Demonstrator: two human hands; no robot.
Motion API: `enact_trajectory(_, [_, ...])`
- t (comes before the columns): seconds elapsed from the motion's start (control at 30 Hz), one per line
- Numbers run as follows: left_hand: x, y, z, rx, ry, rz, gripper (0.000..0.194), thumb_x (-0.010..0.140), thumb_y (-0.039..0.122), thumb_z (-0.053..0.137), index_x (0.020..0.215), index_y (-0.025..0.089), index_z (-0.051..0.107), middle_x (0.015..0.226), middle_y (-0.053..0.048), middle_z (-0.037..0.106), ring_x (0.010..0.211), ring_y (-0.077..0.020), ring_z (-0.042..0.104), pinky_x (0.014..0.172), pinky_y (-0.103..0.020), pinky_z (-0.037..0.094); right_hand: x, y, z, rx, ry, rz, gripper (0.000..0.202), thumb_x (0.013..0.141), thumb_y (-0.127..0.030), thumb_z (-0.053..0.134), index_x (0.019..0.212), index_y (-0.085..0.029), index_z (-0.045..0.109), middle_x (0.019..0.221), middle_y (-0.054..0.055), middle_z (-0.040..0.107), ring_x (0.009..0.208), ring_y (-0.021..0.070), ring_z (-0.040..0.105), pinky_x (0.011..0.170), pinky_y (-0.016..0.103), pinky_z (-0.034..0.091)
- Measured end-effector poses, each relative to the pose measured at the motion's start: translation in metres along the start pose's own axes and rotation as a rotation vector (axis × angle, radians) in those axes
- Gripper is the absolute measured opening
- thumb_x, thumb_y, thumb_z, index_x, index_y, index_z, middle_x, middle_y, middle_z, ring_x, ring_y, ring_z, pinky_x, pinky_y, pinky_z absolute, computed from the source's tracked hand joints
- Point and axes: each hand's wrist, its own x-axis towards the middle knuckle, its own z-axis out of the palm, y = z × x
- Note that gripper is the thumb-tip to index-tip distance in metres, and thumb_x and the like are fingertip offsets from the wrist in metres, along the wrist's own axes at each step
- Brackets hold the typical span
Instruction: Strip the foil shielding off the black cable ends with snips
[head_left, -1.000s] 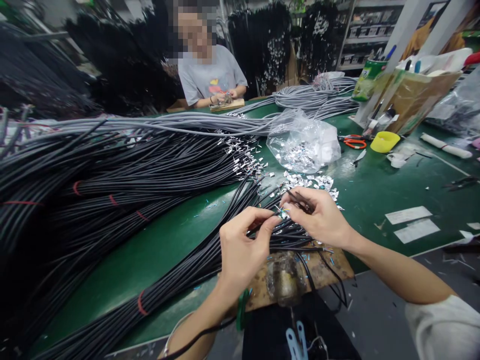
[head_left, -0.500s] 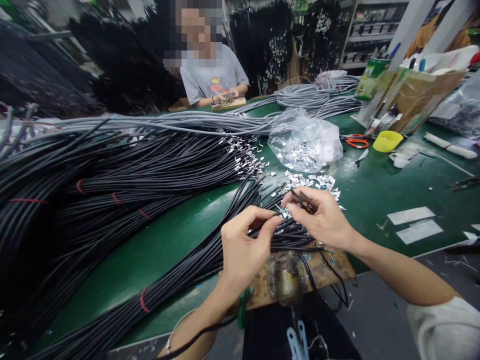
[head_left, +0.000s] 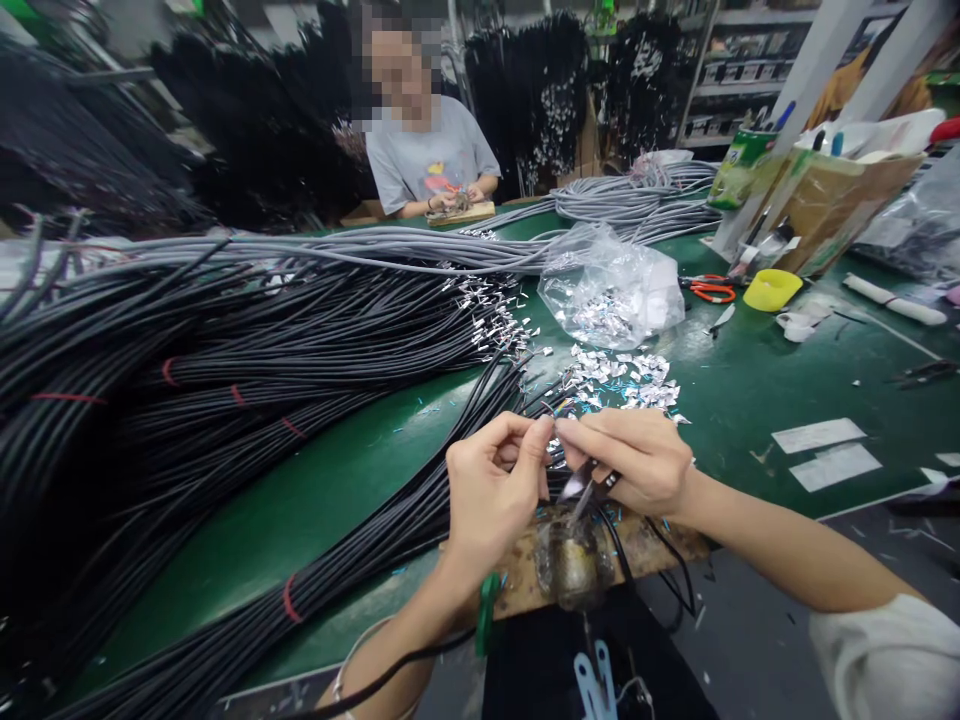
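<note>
My left hand (head_left: 495, 490) is closed, finger and thumb pinching the end of a black cable whose thin coloured wires barely show. Fingertip to fingertip with it, my right hand (head_left: 637, 460) pinches at the same wire end. Tucked in the right palm is a small dark tool with shiny metal blades (head_left: 581, 487), pointing down; its exact kind is partly hidden. Below both hands, a worn wooden board (head_left: 517, 580) carries a round metal piece wrapped in clear film (head_left: 574, 560). A bundle of black cables (head_left: 375, 520) runs under my left hand.
Scraps of foil (head_left: 622, 375) and a clear plastic bag (head_left: 611, 290) lie beyond my hands. Banded black cables (head_left: 337, 350) fill the left. To the right are orange-handled pliers (head_left: 709, 290), a yellow ring (head_left: 772, 290) and paper strips (head_left: 817, 435). A co-worker (head_left: 431, 150) sits opposite.
My right hand has turned over and lowered slightly, so the tool's blades now point downward beneath the fingers. Both hands' fingertips have come together over the wire end.
</note>
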Motion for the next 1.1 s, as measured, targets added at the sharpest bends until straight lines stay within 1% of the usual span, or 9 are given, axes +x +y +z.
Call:
enact_trajectory(0.07, [0.000,0.000,0.000,-0.011,0.017,0.007,0.028,0.082,0.035,0.060,0.064,0.015,0.057,0.043,0.004,0.052,0.034,-0.0065,0.047,0.035,-0.017,0.036,0.004,-0.003,-0.001,0.015,0.046,0.118,0.021,0.079,-0.014,0.060,0.098,-0.021,0.067,0.074,0.003,0.070,0.064,0.0134,0.064,0.057,0.026,0.051])
enact_trajectory(0.17, [0.000,-0.001,-0.001,0.018,0.049,0.057,0.022,0.081,0.032,0.062,0.067,0.015,0.060,0.047,0.004,0.054,0.039,-0.0068,0.049,0.040,-0.017,0.039,0.012,-0.006,-0.003,0.068,0.108,0.325,0.010,0.075,-0.015,0.065,0.083,-0.020,0.069,0.072,0.001,0.070,0.061,0.0116,0.061,0.058,0.025,0.051])
enact_trajectory(0.27, [-0.002,-0.004,-0.001,0.091,0.091,0.123,0.016,0.079,0.027,0.064,0.069,0.015,0.062,0.056,0.002,0.059,0.048,-0.0079,0.053,0.047,-0.018,0.043,0.018,-0.007,-0.005,0.123,0.101,0.414,0.005,0.073,-0.016,0.066,0.077,-0.018,0.069,0.070,0.002,0.070,0.058,0.0111,0.060,0.056,0.025,0.050])
enact_trajectory(0.4, [-0.003,-0.007,-0.001,0.156,0.127,0.193,0.011,0.077,0.024,0.066,0.071,0.016,0.064,0.063,0.001,0.062,0.054,-0.0096,0.055,0.052,-0.020,0.043,0.019,-0.006,-0.004,0.159,0.079,0.441,0.007,0.073,-0.017,0.065,0.078,-0.018,0.070,0.072,0.002,0.071,0.057,0.0109,0.059,0.055,0.025,0.048])
enact_trajectory(0.6, [-0.003,-0.007,0.000,0.153,0.118,0.199,0.008,0.077,0.021,0.065,0.071,0.016,0.064,0.064,0.002,0.062,0.056,-0.0088,0.055,0.053,-0.019,0.043,0.017,-0.006,-0.004,0.169,0.073,0.433,0.013,0.070,-0.011,0.066,0.081,-0.015,0.071,0.073,0.002,0.072,0.058,0.0096,0.060,0.056,0.022,0.048])
enact_trajectory(0.73, [-0.003,-0.006,0.000,0.136,0.134,0.218,0.008,0.077,0.020,0.065,0.070,0.016,0.064,0.062,0.003,0.062,0.055,-0.0076,0.054,0.052,-0.017,0.043,0.015,-0.005,-0.001,0.181,0.088,0.410,0.011,0.069,-0.009,0.065,0.078,-0.012,0.071,0.070,0.004,0.071,0.058,0.0095,0.061,0.055,0.021,0.048])
enact_trajectory(0.83, [-0.003,-0.006,-0.001,0.104,0.107,0.182,0.011,0.078,0.022,0.064,0.069,0.016,0.063,0.059,0.004,0.060,0.051,-0.0068,0.053,0.050,-0.017,0.042,0.013,-0.005,0.002,0.180,0.073,0.385,0.011,0.068,-0.008,0.064,0.076,-0.010,0.071,0.066,0.004,0.069,0.056,0.0099,0.060,0.054,0.022,0.047])
enact_trajectory(0.93, [-0.002,-0.007,-0.001,0.080,0.060,0.134,0.016,0.082,0.025,0.060,0.070,0.016,0.062,0.056,0.004,0.058,0.048,-0.0065,0.051,0.048,-0.017,0.041,0.015,-0.005,0.002,0.156,0.059,0.367,0.012,0.067,-0.008,0.063,0.075,-0.011,0.071,0.065,0.003,0.068,0.055,0.0100,0.058,0.053,0.022,0.047])
enact_trajectory(1.1, [-0.002,-0.008,-0.001,0.105,0.051,0.139,0.017,0.082,0.027,0.060,0.069,0.015,0.062,0.054,0.004,0.056,0.046,-0.0059,0.049,0.046,-0.017,0.039,0.019,-0.008,-0.001,0.162,0.061,0.463,0.012,0.070,-0.014,0.064,0.079,-0.014,0.072,0.067,0.003,0.070,0.056,0.0103,0.061,0.055,0.023,0.050])
